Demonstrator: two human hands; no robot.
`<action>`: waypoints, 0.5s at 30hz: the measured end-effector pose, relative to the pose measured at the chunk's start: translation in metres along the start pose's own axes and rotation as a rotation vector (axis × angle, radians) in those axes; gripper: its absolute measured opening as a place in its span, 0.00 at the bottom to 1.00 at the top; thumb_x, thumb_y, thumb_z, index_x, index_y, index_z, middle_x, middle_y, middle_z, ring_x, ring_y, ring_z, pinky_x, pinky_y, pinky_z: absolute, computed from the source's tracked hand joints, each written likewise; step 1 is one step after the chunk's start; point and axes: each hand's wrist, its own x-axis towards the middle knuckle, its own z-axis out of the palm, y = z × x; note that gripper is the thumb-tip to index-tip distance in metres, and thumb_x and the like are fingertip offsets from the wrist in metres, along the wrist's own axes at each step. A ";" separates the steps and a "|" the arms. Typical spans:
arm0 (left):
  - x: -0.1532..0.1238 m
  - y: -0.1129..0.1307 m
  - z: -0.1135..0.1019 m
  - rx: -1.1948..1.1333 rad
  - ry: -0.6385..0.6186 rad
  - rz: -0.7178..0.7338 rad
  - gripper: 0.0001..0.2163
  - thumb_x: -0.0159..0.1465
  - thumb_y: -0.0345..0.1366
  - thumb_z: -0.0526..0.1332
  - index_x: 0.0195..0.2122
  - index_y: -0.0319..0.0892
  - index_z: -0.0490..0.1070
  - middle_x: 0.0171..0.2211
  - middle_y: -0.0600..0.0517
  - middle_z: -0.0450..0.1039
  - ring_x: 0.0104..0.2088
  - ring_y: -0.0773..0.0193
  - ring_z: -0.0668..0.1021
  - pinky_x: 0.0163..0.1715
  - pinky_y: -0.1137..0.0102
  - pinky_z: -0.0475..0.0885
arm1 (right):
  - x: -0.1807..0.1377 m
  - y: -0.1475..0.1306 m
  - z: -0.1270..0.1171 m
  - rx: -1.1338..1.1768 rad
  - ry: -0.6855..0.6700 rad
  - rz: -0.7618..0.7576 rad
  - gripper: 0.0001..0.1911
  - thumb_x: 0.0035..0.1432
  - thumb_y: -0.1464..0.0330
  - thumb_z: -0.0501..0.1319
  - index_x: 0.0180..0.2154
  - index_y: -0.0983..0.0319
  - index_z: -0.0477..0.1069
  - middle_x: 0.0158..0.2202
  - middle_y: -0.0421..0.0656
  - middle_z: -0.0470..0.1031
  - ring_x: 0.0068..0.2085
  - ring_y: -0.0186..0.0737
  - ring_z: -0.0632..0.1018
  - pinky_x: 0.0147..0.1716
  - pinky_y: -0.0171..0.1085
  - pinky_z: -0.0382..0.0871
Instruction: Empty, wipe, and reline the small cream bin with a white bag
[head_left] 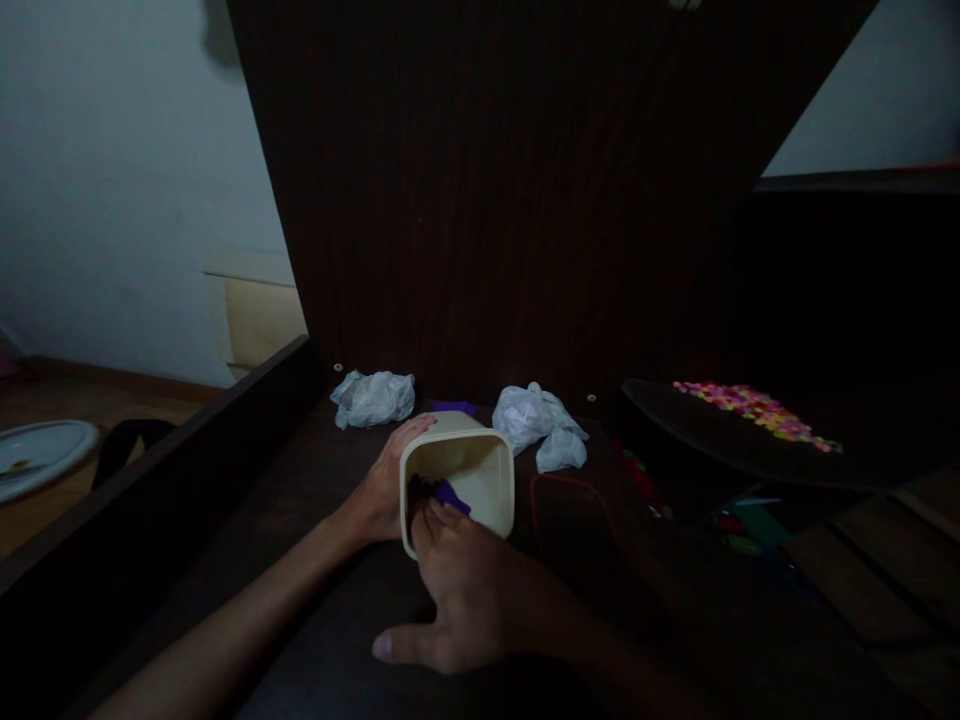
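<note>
A cream-coloured square-mouthed plastic container [491, 480] lies tipped with its opening facing me. My left hand [384, 492] is closed around its left side, the fingers partly hidden behind it. My right hand [480, 590] reaches into the mouth with its fingers stretched out and the thumb spread apart. Its fingertips are beside a purple item [451, 496] inside, whose kind I cannot make out. A darker bit shows at the left inside, in shadow. Another purple piece [454, 407] lies behind the container.
Crumpled pale plastic bags lie at the back, one on the left [373, 398] and one on the right [525, 418]. A thin reddish square loop [574, 480] lies right of the container. A dark shelf [697, 430] bears many small colourful pieces [754, 408]. A raised dark edge [187, 460] runs along the left.
</note>
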 end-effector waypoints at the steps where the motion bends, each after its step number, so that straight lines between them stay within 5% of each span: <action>1: 0.000 -0.001 0.000 -0.004 0.002 -0.007 0.47 0.60 0.42 0.72 0.74 0.46 0.44 0.66 0.33 0.59 0.68 0.35 0.67 0.65 0.38 0.66 | -0.007 -0.004 -0.001 -0.002 -0.007 0.004 0.58 0.58 0.45 0.65 0.70 0.84 0.51 0.71 0.73 0.52 0.72 0.67 0.57 0.72 0.52 0.51; 6: 0.002 -0.001 -0.002 -0.010 -0.020 -0.006 0.51 0.57 0.45 0.74 0.74 0.43 0.44 0.67 0.31 0.59 0.67 0.33 0.66 0.65 0.38 0.66 | -0.033 -0.022 -0.012 0.015 -0.080 0.106 0.51 0.64 0.47 0.62 0.71 0.78 0.52 0.73 0.66 0.49 0.74 0.62 0.54 0.72 0.51 0.50; 10: 0.004 -0.002 -0.002 -0.020 -0.032 0.015 0.53 0.54 0.45 0.76 0.74 0.44 0.44 0.67 0.32 0.60 0.67 0.32 0.66 0.65 0.38 0.65 | -0.040 -0.030 -0.012 -0.084 -0.102 0.268 0.49 0.66 0.47 0.59 0.70 0.81 0.54 0.71 0.70 0.52 0.72 0.67 0.58 0.70 0.56 0.56; 13: 0.005 -0.002 -0.001 -0.039 -0.021 0.026 0.55 0.52 0.46 0.77 0.74 0.44 0.45 0.67 0.32 0.60 0.67 0.32 0.67 0.65 0.38 0.66 | -0.036 -0.026 -0.009 -0.210 -0.038 0.288 0.42 0.71 0.51 0.53 0.65 0.85 0.62 0.66 0.75 0.61 0.67 0.70 0.67 0.64 0.58 0.65; 15: 0.007 -0.001 0.001 -0.046 -0.019 0.036 0.55 0.52 0.47 0.77 0.74 0.45 0.45 0.67 0.33 0.60 0.67 0.32 0.67 0.65 0.37 0.66 | -0.030 -0.019 -0.009 -0.341 -0.024 0.171 0.29 0.72 0.60 0.54 0.57 0.81 0.73 0.60 0.74 0.71 0.62 0.68 0.75 0.59 0.58 0.70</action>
